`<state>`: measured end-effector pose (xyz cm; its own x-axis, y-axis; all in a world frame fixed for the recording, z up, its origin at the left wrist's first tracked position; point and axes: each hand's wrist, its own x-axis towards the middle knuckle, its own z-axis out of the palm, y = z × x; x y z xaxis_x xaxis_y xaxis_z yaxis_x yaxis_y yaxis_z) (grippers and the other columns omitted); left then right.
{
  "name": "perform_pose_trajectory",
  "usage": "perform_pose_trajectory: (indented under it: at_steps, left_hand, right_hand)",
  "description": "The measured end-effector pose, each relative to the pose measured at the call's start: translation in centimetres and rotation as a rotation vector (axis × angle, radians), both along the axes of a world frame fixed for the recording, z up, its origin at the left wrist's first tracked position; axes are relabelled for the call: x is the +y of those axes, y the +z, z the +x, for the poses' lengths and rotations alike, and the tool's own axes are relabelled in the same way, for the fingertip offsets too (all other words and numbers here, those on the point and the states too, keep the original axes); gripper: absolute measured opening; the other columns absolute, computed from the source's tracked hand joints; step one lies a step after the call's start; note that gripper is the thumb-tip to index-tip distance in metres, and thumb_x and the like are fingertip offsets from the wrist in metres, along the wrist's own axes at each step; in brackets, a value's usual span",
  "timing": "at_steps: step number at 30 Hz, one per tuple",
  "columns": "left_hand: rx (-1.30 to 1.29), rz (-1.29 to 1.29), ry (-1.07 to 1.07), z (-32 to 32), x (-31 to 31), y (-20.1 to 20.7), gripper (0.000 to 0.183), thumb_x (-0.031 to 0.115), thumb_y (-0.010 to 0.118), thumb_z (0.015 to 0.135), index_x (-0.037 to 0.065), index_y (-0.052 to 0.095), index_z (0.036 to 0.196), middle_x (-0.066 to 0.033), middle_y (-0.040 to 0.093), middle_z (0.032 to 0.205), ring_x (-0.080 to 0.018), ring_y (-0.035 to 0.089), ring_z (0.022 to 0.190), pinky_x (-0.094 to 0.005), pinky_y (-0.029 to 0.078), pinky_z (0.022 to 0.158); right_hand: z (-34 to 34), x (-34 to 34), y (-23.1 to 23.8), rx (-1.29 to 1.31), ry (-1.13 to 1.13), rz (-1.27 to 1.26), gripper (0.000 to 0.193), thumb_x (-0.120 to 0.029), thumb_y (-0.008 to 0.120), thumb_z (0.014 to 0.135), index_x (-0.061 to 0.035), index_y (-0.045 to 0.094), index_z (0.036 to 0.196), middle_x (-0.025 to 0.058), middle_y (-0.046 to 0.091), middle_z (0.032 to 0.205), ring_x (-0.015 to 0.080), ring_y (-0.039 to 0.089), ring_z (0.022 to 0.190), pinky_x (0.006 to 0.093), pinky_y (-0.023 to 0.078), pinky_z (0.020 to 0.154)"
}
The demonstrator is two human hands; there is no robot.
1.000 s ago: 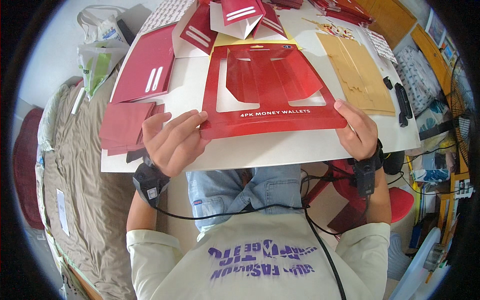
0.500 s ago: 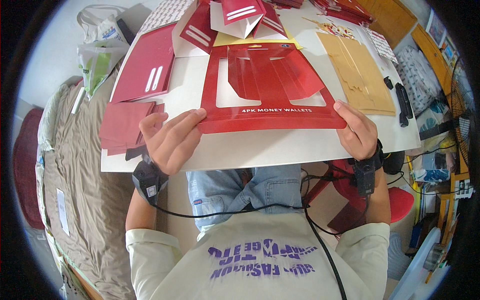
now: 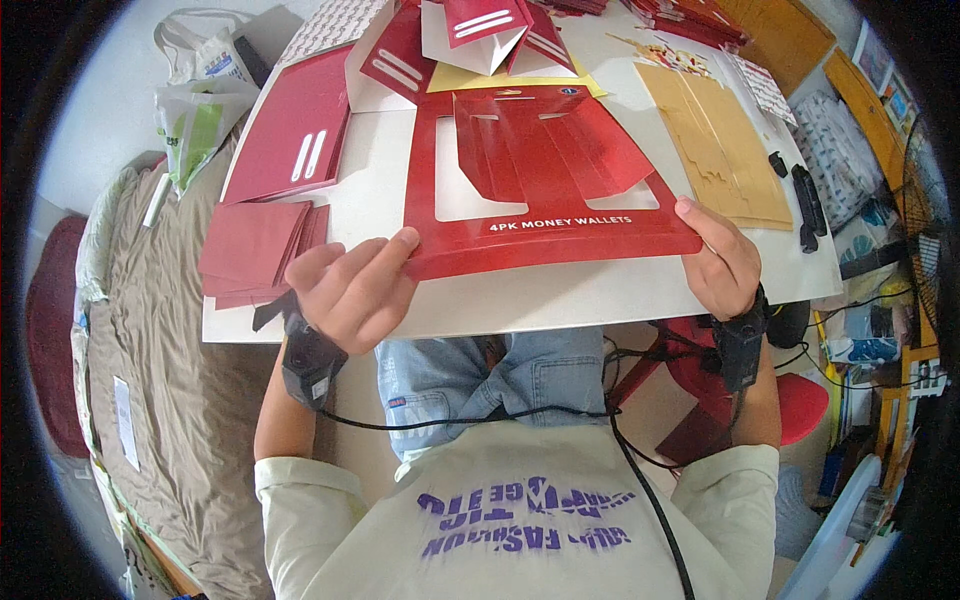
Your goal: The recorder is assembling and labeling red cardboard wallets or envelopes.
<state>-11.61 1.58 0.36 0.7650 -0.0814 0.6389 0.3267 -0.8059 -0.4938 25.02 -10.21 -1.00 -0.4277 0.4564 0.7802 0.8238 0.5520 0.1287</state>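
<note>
A red die-cut cardboard sleeve point(image 3: 560, 245) with window openings and white print is held over the white table, its far end resting near a yellow sheet. My left hand point(image 3: 355, 288) pinches its near left corner between thumb and fingers. At the near right corner, my right hand point(image 3: 722, 262) grips the same sleeve, thumb on top and fingers underneath. Inside the frame, a folded red flap point(image 3: 550, 150) bends up along several creases. Beside my left hand lies a pile of small dull-red envelopes point(image 3: 255, 245).
Dark red folders point(image 3: 290, 130) lie at the left, and standing red-and-white folded cards point(image 3: 480, 35) at the back. Tan die-cut cardboard point(image 3: 715, 150) lies at the right, with black objects point(image 3: 807, 205) beside it. A black cable point(image 3: 480, 415) runs across my lap from the wrist devices.
The sleeve's near edge has shifted slightly right and tilted, its right end a little higher than its left. Both hands have moved slightly right with it, still gripping the corners.
</note>
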Motion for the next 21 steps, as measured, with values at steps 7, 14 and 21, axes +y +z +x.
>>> perform_pose_trajectory:
  at_steps: [7, 14, 21]
  left_hand:
    - [-0.131, -0.172, -0.060, 0.0, 0.2, 0.7, 0.040, 0.000, 0.075, 0.064, 0.009, 0.054, 0.098, -0.0151, 0.068, 0.106, -0.0256, 0.066, 0.086, -0.0420, 0.044, 0.080]
    - [-0.016, -0.194, 0.021, 2.3, -0.1, 1.3, 0.033, 0.026, 0.070, 0.079, 0.008, 0.064, 0.106, -0.0078, 0.067, 0.103, -0.0215, 0.064, 0.095, -0.0407, 0.047, 0.084]
    - [0.109, -0.376, -0.011, 5.4, -0.3, 0.6, 0.042, 0.032, 0.065, 0.083, 0.004, 0.065, 0.114, -0.0120, 0.063, 0.109, -0.0272, 0.061, 0.103, -0.0408, 0.049, 0.087]
  right_hand:
    - [-0.2, -0.4, 1.0, -0.045, -0.005, 0.010, 0.023, 0.015, 0.062, 0.067, 0.0031, 0.051, 0.083, 0.0214, 0.063, 0.110, 0.0367, 0.066, 0.096, 0.0403, 0.058, 0.077]
    - [-0.5, -0.1, 1.1, -0.005, 0.015, -0.017, 0.032, 0.010, 0.072, 0.061, 0.0030, 0.057, 0.088, 0.0207, 0.064, 0.111, 0.0353, 0.067, 0.097, 0.0393, 0.057, 0.079]
    - [-0.5, 0.4, 0.6, -0.033, -0.074, -0.032, 0.027, 0.010, 0.072, 0.062, 0.0043, 0.059, 0.085, 0.0212, 0.064, 0.109, 0.0354, 0.067, 0.097, 0.0389, 0.058, 0.077]
